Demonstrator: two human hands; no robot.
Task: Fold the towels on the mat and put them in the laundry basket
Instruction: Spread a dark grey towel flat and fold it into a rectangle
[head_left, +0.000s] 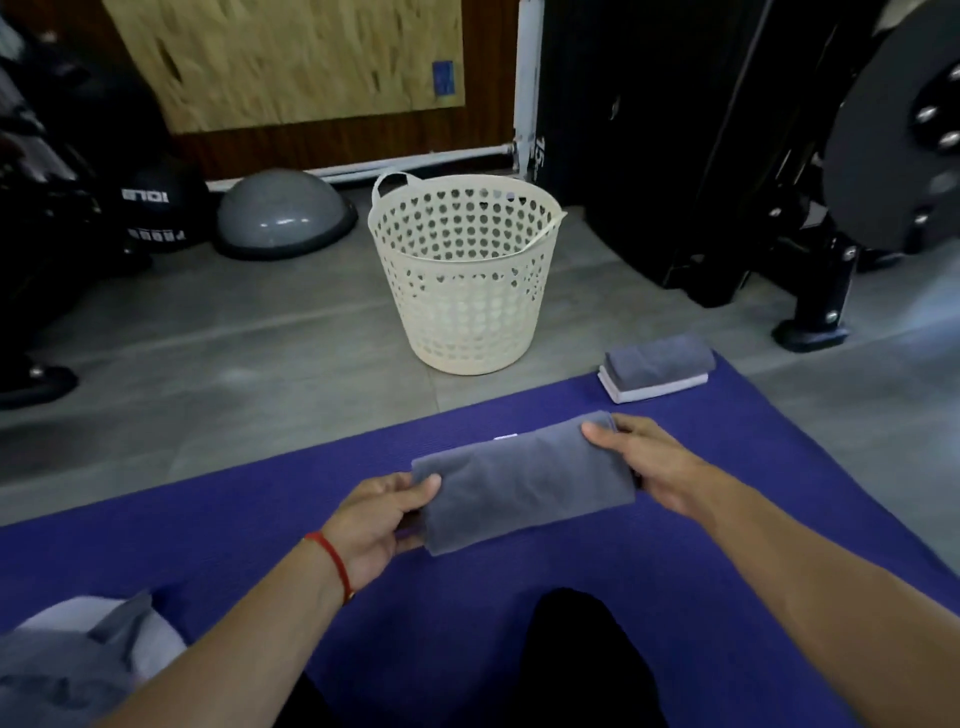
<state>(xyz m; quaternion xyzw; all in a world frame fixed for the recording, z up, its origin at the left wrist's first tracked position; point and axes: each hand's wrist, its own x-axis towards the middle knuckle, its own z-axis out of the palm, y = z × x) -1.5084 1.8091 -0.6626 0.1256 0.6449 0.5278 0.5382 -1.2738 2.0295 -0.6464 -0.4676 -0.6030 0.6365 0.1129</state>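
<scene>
Grey towel (524, 488) folded to a long band, lying flat mid-mat on the purple mat (218, 561), slanted so its right end sits farther from the body. Gripped at both short ends: left hand (376, 525) at the near-left end, thumb on top of the cloth and fingers tucked beneath, pinching the edge; right hand (644, 462) at the far-right end, thumb laid over the top corner, fingers curled round the end of the fold. Red string bracelet (332, 564) on the left wrist.

Beyond the towel's right end, near the mat's far-right corner, two folded towels (655, 368) stacked, a grey one atop a white one, well apart from the hands. Left of and nearer than the towel, at the mat's near-left corner, a loose heap of grey and white towels (78, 660), unfolded. Straight beyond the towel, off the mat on the grey floor (260, 338), the cream laundry basket (462, 270), upright, walls pierced with heart-shaped holes; contents cannot be told. Farther left of the basket, a grey dome balance trainer (283, 213) and a black medicine ball (156, 208); to the basket's right, black gym equipment (753, 156).
</scene>
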